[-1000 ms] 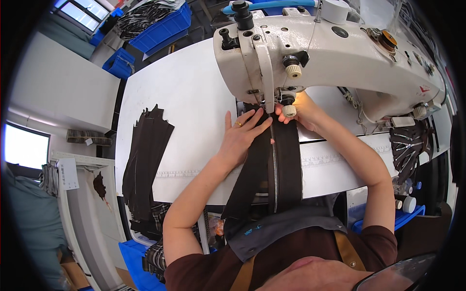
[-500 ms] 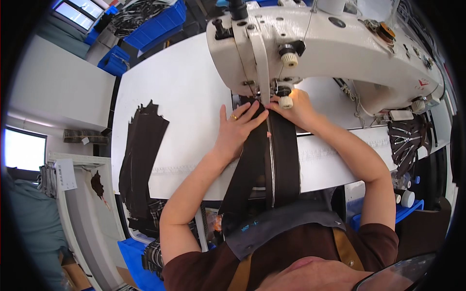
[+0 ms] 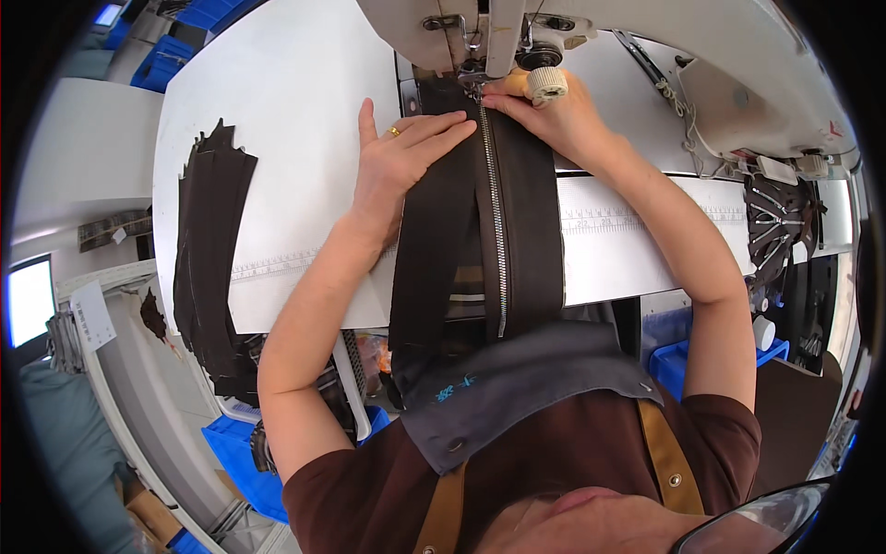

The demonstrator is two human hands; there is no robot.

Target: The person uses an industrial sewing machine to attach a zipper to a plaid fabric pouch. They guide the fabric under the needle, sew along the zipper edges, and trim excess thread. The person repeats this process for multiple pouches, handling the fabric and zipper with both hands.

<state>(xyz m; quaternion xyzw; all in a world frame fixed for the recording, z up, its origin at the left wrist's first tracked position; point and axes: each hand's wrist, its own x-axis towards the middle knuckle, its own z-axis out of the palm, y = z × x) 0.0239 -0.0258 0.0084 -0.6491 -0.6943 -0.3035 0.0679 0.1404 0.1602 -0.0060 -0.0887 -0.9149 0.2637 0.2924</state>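
And the left arm is slanting up from the lower left, elbow bending outward, with the left hand lying palm-down above centre, thumb pointing upward, fingers extending rightward. Across the frame, the right arm is angling up and inward from the lower right, the right hand curling its fingers leftward near top centre.

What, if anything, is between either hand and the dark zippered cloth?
Nothing visible: the left hand lies on the dark cloth; the right hand touches it near the presser foot. A cream knob hides some of that hand from view.
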